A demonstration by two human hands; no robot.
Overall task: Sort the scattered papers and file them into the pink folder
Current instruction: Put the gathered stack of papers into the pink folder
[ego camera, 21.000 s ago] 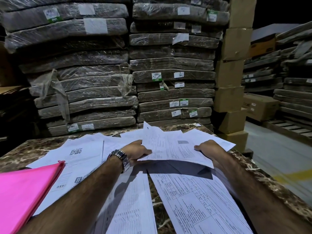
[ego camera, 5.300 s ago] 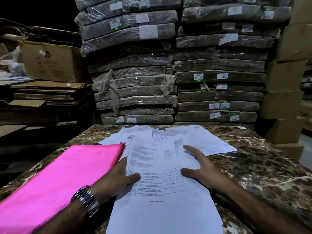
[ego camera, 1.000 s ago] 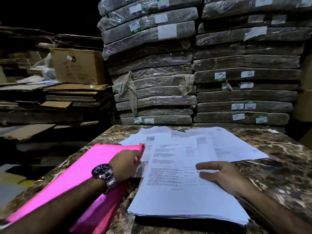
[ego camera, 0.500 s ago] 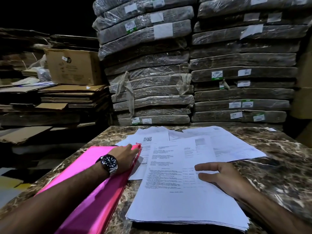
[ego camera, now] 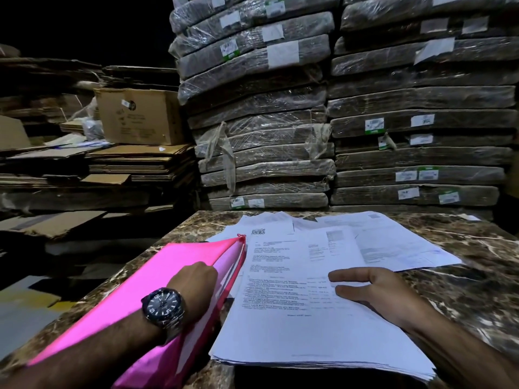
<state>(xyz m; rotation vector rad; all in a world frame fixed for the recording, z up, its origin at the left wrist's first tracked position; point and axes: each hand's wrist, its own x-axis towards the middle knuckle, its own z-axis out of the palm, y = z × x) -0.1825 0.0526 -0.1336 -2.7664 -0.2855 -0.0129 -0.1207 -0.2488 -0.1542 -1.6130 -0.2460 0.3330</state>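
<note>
On my feed the pink folder (ego camera: 132,301) lies on the left part of the marbled bench (ego camera: 477,279), its long edge running away from me. The left hand (ego camera: 193,282), with a wristwatch (ego camera: 163,307) on it, has its grip clamped on the edge of the folder's top cover. The fingers curl out of sight under the cover, which is raised so that a paler inner face shows in the gap.

Just to the right of the folder sits the stack of papers (ego camera: 292,327), printed side up and roughly squared. The right hand (ego camera: 376,293) lies flat on it with its grip apart and the fingers straight, pointing left across the top sheet.

Beyond the stack, loose sheets (ego camera: 398,245) fan out toward the bench's far edge, one bearing a QR code.

Behind the bench rise two piles of wrapped bundles (ego camera: 266,141) with white labels. To the left, a cardboard box (ego camera: 137,116) stands on flattened cardboard (ego camera: 140,161).
</note>
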